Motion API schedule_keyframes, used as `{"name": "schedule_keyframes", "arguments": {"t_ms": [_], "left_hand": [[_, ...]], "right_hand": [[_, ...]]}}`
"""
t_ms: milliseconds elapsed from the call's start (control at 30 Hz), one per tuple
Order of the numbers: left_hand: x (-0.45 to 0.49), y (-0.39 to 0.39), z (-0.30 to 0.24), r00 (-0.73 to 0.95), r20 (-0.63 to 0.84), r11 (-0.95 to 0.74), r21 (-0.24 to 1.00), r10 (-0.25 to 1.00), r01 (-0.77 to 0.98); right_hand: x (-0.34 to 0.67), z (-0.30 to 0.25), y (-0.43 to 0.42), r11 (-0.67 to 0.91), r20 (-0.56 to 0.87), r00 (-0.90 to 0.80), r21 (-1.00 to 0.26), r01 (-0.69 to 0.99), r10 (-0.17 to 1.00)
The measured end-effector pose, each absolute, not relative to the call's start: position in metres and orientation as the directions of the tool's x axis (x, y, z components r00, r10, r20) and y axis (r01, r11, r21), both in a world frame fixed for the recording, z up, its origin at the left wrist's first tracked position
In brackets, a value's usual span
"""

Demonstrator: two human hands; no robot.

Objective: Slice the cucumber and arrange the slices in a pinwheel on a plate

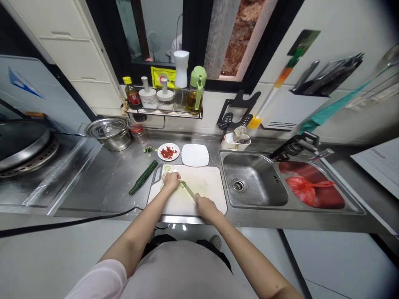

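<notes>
A white cutting board [205,185] lies on the steel counter in front of me. My left hand [171,181] is curled over a piece of cucumber near the board's upper left, fingers pressed together on it. My right hand [204,205] grips the handle of a knife [188,190], whose blade points up-left and meets the cucumber beside my left fingers. A cut cucumber slice [167,168] lies at the board's top edge. A long cucumber half [144,177] rests on the counter to the left of the board.
Behind the board sit a small plate of chopped red chili [168,152] and a white square plate [195,155]. A steel pot [109,133] stands at the back left, a sink [254,185] to the right, with a red bag [304,189] in a basin.
</notes>
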State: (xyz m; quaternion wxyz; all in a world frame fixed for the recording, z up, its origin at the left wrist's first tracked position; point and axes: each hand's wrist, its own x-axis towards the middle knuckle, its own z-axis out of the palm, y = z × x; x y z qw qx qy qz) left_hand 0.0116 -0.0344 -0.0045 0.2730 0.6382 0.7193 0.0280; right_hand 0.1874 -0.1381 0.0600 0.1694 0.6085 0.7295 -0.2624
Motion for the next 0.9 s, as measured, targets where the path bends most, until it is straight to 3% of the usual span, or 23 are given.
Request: {"name": "schedule_keyframes", "arguments": {"t_ms": [333, 500, 667, 900], "left_hand": [[0.017, -0.047, 0.004, -0.053, -0.294, 0.167, 0.380, 0.954, 0.910], [0.024, -0.063, 0.003, -0.002, -0.210, 0.080, 0.362, 0.978, 0.929], [0.029, -0.068, 0.003, -0.003, -0.228, 0.087, 0.358, 0.974, 0.930], [0.032, -0.067, 0.004, -0.016, -0.259, 0.116, 0.375, 0.966, 0.920]], "right_hand": [[0.213, 0.063, -0.165, 0.107, -0.582, -0.193, -0.180, 0.978, 0.790], [0.236, 0.056, -0.161, -0.025, -0.477, -0.080, -0.208, 0.978, 0.875], [0.246, 0.047, -0.146, -0.167, -0.425, 0.059, -0.223, 0.960, 0.903], [0.244, 0.038, -0.134, -0.171, -0.400, 0.079, -0.198, 0.965, 0.913]]}}
